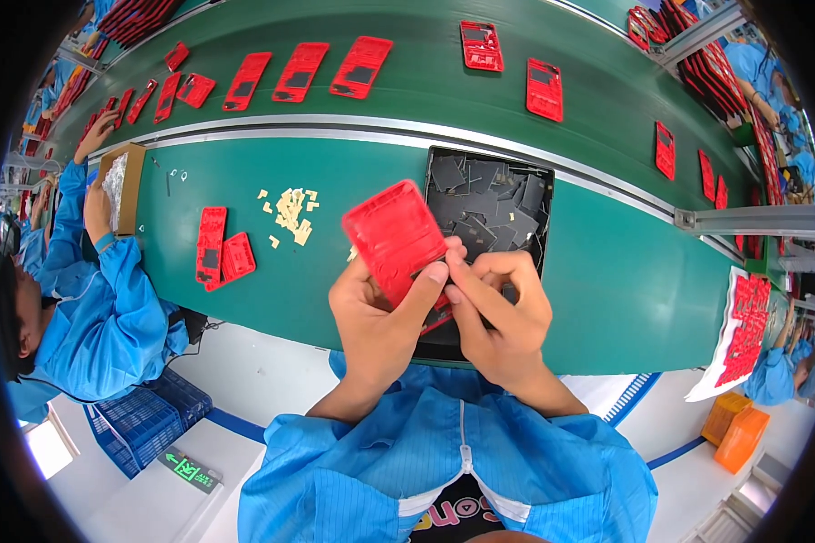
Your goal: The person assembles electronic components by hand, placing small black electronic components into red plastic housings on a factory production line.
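Two bare hands at work over a green worktop (pixel 643 290), just in front of the person's blue jacket (pixel 353 480); left hand (pixel 369 328) has its grip closed round a red casing (pixel 396 235), thumb on the near face, casing raised and tilted above the worktop; right hand (pixel 505 326) is at the casing's lower right edge, fingertips bunched close to the left thumb; cannot tell whether its grip pinches the edge, a small piece or nothing; a further bit of red (pixel 438 319) shows low between the hands, cannot tell if it belongs to the same casing.

Black tray (pixel 550 222) behind and partly under the hands, loaded with loose dark flat pieces (pixel 489 204); left of it, a scattered heap of small cream pieces (pixel 292 213); further left, two red casings (pixel 211 244) lie on the worktop, one overlapping the other.

Beyond a metal rail (pixel 335 124), a green belt (pixel 426 90) carries many spaced red casings (pixel 362 68); at far left a co-worker (pixel 100 317) in blue has one arm out toward the belt, other hand at a cardboard box (pixel 134 185); right end of the worktop has a white sheet (pixel 708 362) bearing red pieces (pixel 745 321); blue crates (pixel 149 421) lower left, orange crates (pixel 741 434) lower right.
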A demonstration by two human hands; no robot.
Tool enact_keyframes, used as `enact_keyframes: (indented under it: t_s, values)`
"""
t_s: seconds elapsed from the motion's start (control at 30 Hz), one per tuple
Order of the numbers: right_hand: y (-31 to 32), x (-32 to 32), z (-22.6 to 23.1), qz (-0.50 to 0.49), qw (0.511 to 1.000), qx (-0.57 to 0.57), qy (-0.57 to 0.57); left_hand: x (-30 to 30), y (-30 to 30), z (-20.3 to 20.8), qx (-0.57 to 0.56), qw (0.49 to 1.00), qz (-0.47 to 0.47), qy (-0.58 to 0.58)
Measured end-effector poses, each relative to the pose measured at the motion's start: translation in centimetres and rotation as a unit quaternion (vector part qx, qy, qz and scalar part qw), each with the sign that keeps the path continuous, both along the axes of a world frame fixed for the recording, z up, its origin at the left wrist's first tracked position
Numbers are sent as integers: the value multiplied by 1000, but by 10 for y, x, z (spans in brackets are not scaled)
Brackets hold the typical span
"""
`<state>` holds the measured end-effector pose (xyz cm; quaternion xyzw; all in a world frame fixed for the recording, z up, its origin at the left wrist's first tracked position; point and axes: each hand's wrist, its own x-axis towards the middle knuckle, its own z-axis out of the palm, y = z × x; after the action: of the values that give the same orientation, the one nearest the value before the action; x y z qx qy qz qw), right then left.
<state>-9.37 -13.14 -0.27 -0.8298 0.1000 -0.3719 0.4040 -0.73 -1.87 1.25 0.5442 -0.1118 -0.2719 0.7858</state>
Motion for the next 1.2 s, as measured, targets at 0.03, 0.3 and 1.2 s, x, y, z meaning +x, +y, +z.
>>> enact_keyframes:
  t_s: [0.03, 0.3, 1.2]
  values:
    - [-1, -2, -2, 24, 997, 68, -4, 0, 0, 0, 19, 1000, 5, 6]
    - [-13, -8, 10, 124, 905, 395, 99, -6, -3, 4, 4, 1000, 5, -15]
    - [-14, -4, 13, 102, 960, 260, -1, -10, -12, 1, -24, 999, 21, 6]
